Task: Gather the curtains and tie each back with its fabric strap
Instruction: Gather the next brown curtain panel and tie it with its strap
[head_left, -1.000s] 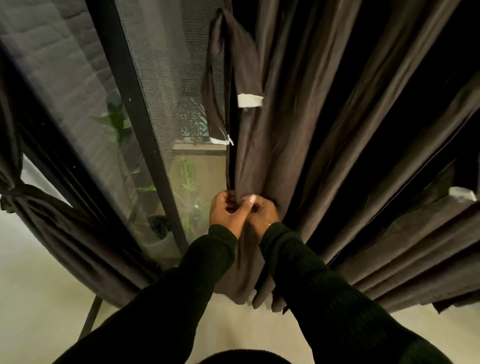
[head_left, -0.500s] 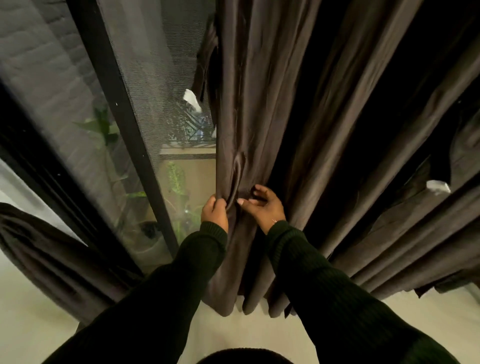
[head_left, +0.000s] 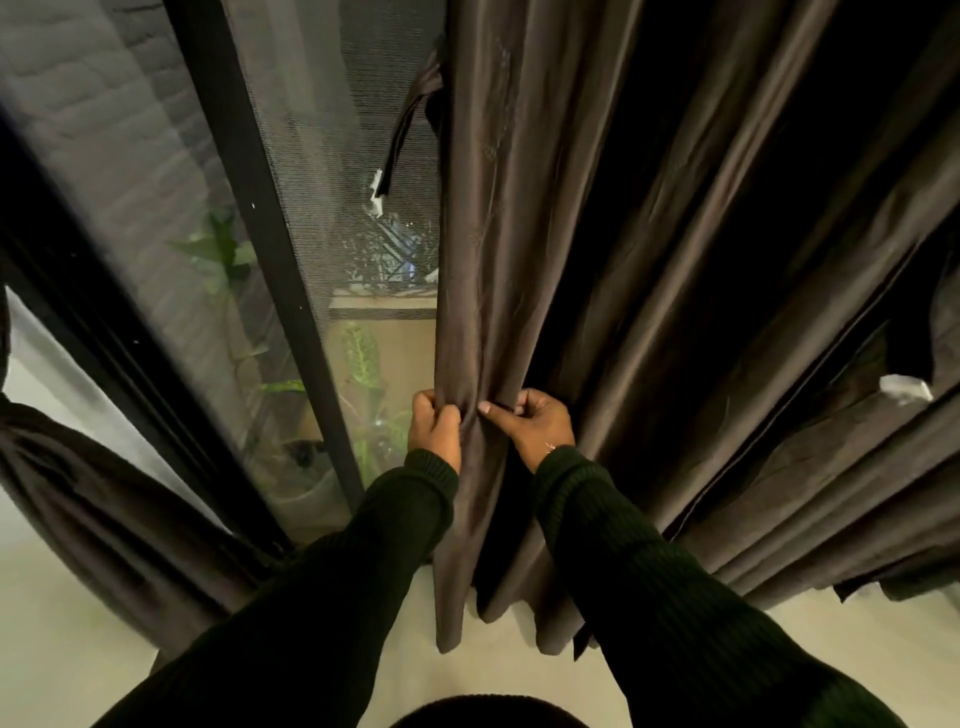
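Far left: a second curtain (head_left: 78, 499) hanging bunched and cinched, sloping down toward the pale floor (head_left: 52, 649). Next to it, a black door frame (head_left: 249, 234) running diagonally, with mesh screen (head_left: 332, 130) and green plants (head_left: 223, 254) showing through the glass.

Middle: strap (head_left: 410, 119) dangling loose off the left edge of the main curtain (head_left: 519, 208), well above the hands, its white-tagged tip hanging free against the screen. Not wrapped around anything.

Left hand (head_left: 435, 428) gripping the curtain's left edge, fingers curled around the fabric, knuckles facing up. Right hand (head_left: 535, 423) just beside it, pinching a fold of the same curtain, thumb pressing in toward the left hand and fingers curled over the cloth. Only a narrow pleat of fabric sitting between the two hands. Both arms coming up from the bottom in dark ribbed sleeves (head_left: 649, 597).

Below the hands: curtain hem hanging in a few loose folds just above the floor.

Right: rest of the curtain spreading out in wide, deep pleats, going very dark in the creases. Far right, a small white tag (head_left: 904, 388) sticking out among the folds; can't tell what it's attached to.
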